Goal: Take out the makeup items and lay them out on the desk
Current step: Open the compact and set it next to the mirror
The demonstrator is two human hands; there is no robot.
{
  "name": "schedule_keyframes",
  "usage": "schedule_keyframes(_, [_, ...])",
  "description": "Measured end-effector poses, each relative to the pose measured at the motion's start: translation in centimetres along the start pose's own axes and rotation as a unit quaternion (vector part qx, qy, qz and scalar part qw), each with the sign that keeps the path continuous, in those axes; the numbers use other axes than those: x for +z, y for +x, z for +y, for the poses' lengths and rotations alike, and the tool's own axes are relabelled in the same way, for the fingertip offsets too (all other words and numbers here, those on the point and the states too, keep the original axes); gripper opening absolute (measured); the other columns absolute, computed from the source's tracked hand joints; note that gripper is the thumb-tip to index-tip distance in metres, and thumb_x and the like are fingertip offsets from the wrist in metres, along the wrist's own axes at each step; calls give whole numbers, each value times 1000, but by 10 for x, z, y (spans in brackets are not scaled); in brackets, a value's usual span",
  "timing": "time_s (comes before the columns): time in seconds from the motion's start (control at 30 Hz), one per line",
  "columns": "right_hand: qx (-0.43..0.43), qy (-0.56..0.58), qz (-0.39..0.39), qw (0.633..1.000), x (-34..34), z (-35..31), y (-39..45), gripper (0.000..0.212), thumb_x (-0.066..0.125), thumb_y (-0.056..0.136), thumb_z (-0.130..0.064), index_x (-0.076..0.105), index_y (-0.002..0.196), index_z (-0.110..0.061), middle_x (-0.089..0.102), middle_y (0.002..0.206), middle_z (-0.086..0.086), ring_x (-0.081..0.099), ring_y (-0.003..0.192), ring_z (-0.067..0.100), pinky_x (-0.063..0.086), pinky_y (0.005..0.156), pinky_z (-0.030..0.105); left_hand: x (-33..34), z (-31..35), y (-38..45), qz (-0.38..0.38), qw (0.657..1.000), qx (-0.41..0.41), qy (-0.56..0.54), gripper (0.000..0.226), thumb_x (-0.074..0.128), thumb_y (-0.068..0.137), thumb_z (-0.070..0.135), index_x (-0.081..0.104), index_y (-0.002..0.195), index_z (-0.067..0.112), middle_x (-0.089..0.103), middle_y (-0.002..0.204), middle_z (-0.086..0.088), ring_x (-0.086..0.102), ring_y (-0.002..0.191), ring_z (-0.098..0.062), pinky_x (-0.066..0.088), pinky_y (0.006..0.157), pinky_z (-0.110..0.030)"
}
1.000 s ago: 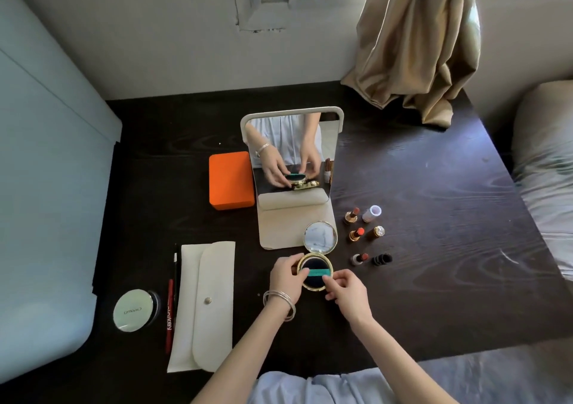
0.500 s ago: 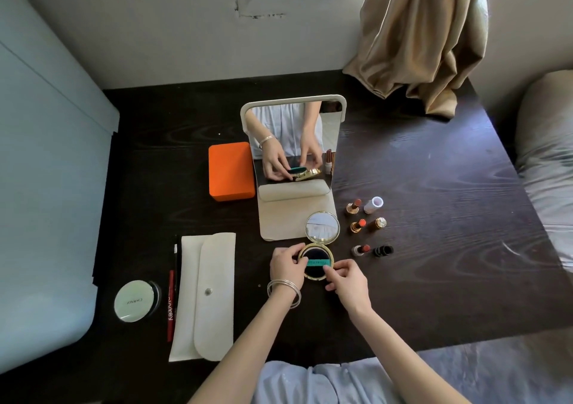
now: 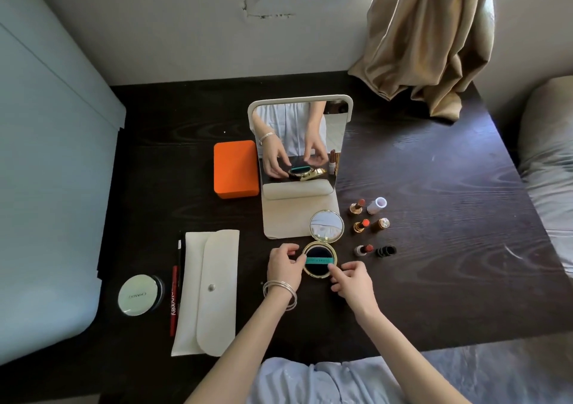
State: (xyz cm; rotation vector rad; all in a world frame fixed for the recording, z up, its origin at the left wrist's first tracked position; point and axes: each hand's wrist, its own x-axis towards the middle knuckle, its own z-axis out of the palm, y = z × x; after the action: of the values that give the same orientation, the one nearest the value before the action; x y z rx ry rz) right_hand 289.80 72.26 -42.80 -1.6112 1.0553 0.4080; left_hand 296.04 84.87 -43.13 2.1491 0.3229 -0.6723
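A gold compact (image 3: 319, 261) lies open on the dark desk (image 3: 434, 186), its mirrored lid (image 3: 326, 227) tipped back and a dark puff with a teal band inside. My left hand (image 3: 283, 267) grips the compact's left rim with thumb and fingers. My right hand (image 3: 352, 282) touches its lower right rim with a fingertip, the other fingers curled. To the right stand three open lipsticks (image 3: 359, 225) beside their caps (image 3: 379, 224). On the left lie a white pouch (image 3: 207, 292), a red pencil (image 3: 174, 298) and a round silver compact (image 3: 138, 293).
A standing mirror (image 3: 297, 143) on a cream base faces me behind the compact. An orange box (image 3: 236, 169) sits to its left. A tan curtain (image 3: 434, 41) hangs over the desk's back right corner. A pale cabinet side borders the left, bedding the right.
The view has shifted slightly, so everything sits higher in the picture. My right fingers have slid from the teal band's end to the compact's lower right rim. The left hand keeps its grip.
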Motion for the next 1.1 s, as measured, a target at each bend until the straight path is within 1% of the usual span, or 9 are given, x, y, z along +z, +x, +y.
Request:
schedule_keyframes(0.1, [9,16,-65,998,-6,-7,-16,17,60,91,-22,51,95,-9,61,76,5,56,63,12,48,57,22,-29,-14,-13,21,999,24,-10,23,60,88,13,61,110,17,54,115,-2,54,80,-3,43,72,-13])
schedule_keyframes(0.23, [-30,-8,-185,982,8,-26,-39,14,58,92,-20,55,83,-10,61,73,4,57,65,13,48,61,21,-86,-47,-41,149,988,38,-28,22,60,85,1,64,98,18,56,105,1,57,87,-8,44,68,-8])
schedule_keyframes(0.33, [-62,-25,-248,966,34,-46,-52,11,57,92,-18,57,85,-10,63,74,2,60,69,13,49,65,23,-131,-83,-57,296,951,24,85,30,68,75,-2,65,100,14,54,110,-4,54,105,-24,47,88,-28])
schedule_keyframes(0.4, [-80,-50,-286,953,51,-57,-60,9,56,93,-18,57,86,-12,64,74,1,61,69,12,49,67,21,-156,-107,-59,341,924,22,173,45,74,67,-2,64,109,11,53,122,-12,50,114,-32,49,92,-44])
schedule_keyframes(0.5, [-103,-119,-316,936,72,-68,-68,7,54,94,-20,58,90,-16,65,78,-2,62,71,9,49,67,18,-185,-134,-47,272,924,-37,266,77,79,66,8,47,135,19,34,148,-10,30,136,-35,42,101,-50])
schedule_keyframes(0.6, [-111,-159,-335,922,80,-69,-71,5,54,94,-20,58,92,-17,66,80,-4,63,73,7,50,68,17,-197,-149,-24,161,950,-97,249,95,79,69,12,25,146,26,16,156,-5,22,141,-31,34,110,-45])
schedule_keyframes(0.83, [-74,-126,-327,934,65,-57,-68,6,53,94,-16,58,92,-15,68,84,2,65,74,10,52,71,21,-210,-138,-10,163,961,-124,184,75,81,65,12,47,131,22,45,132,-11,50,115,-33,48,93,-46])
schedule_keyframes(0.97, [-32,-34,-329,943,57,-55,-69,13,52,96,-19,60,101,-10,72,94,10,70,88,20,56,83,31,-216,-89,-48,205,960,-3,194,74,81,65,21,48,132,25,49,125,-3,52,107,-26,51,79,-37])
schedule_keyframes(1.1, [101,124,-347,924,60,-59,-77,42,44,96,-43,59,117,-10,70,104,17,68,96,28,55,83,43,-175,-15,-89,37,963,146,225,80,74,69,42,33,138,45,40,125,20,44,111,-5,48,80,-21])
